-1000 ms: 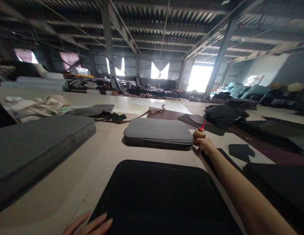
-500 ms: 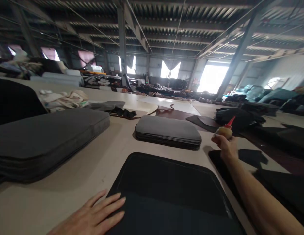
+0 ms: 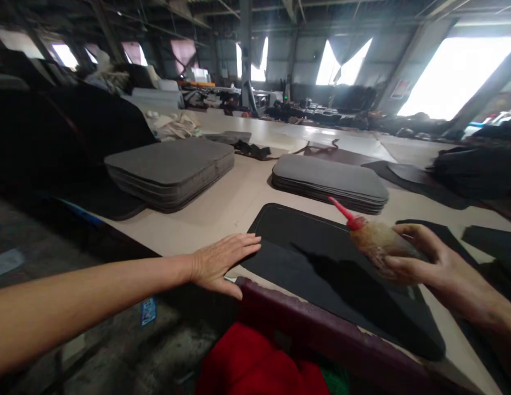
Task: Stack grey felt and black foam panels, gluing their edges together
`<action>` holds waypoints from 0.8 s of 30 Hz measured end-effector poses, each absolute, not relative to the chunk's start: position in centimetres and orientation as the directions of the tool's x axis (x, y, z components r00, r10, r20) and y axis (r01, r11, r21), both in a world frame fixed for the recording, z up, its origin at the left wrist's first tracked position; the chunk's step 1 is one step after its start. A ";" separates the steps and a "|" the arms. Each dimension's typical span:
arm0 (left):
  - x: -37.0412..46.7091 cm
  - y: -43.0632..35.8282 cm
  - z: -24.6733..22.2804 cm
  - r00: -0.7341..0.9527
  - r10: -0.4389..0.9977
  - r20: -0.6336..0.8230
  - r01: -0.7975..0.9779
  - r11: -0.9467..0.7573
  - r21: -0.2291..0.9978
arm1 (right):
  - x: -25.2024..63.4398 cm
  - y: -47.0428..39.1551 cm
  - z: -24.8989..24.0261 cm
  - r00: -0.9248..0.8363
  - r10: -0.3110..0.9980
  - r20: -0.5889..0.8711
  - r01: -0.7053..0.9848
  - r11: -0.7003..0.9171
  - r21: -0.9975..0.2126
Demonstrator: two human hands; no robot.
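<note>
My right hand (image 3: 434, 266) is wrapped round a squeeze bottle (image 3: 374, 241), a yellowish, stained one with a red pointed nozzle. The bottle is tilted, its nozzle pointing up and to the left, and it is held above a black panel with rounded corners (image 3: 288, 233). A dark shadow of hand and bottle falls across the panel. My left hand (image 3: 226, 258) lies flat, fingers stretched, its fingertips on the panel's left edge and its thumb by the table edge. Beyond the panel sits a stack of grey-topped rounded panels (image 3: 329, 175).
Another, thicker stack of grey panels (image 3: 173, 164) stands at the left of the pale table (image 3: 185, 233). A maroon strip (image 3: 304, 318) covers the near table edge. Black pieces (image 3: 477, 170) lie at the right, and crumpled cream cloth (image 3: 177, 125) lies behind the left stack.
My right hand has brought the bottle from beyond the panel's right side back over the panel, nozzle now leftward. The view has shifted right and down; my left hand stays at the panel's left edge.
</note>
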State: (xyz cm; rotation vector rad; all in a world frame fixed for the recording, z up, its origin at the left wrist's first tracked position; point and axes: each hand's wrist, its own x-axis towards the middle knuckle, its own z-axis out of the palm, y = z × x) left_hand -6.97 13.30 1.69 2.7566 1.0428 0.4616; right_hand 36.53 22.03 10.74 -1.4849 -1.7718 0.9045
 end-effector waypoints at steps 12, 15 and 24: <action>-6.5 13.0 1.5 0.494 0.821 0.286 0.745 -0.570 0.348 | 28.9 16.7 11.5 -0.451 0.891 -0.048 0.626 0.277 -0.729; -6.5 12.9 1.5 0.485 0.826 0.289 0.747 -0.562 0.354 | 26.9 16.5 10.5 -0.480 0.877 0.026 0.592 0.345 -0.728; -6.5 12.9 1.5 0.477 0.831 0.287 0.746 -0.555 0.367 | 22.9 17.5 8.9 -0.556 0.804 0.211 0.520 0.535 -0.666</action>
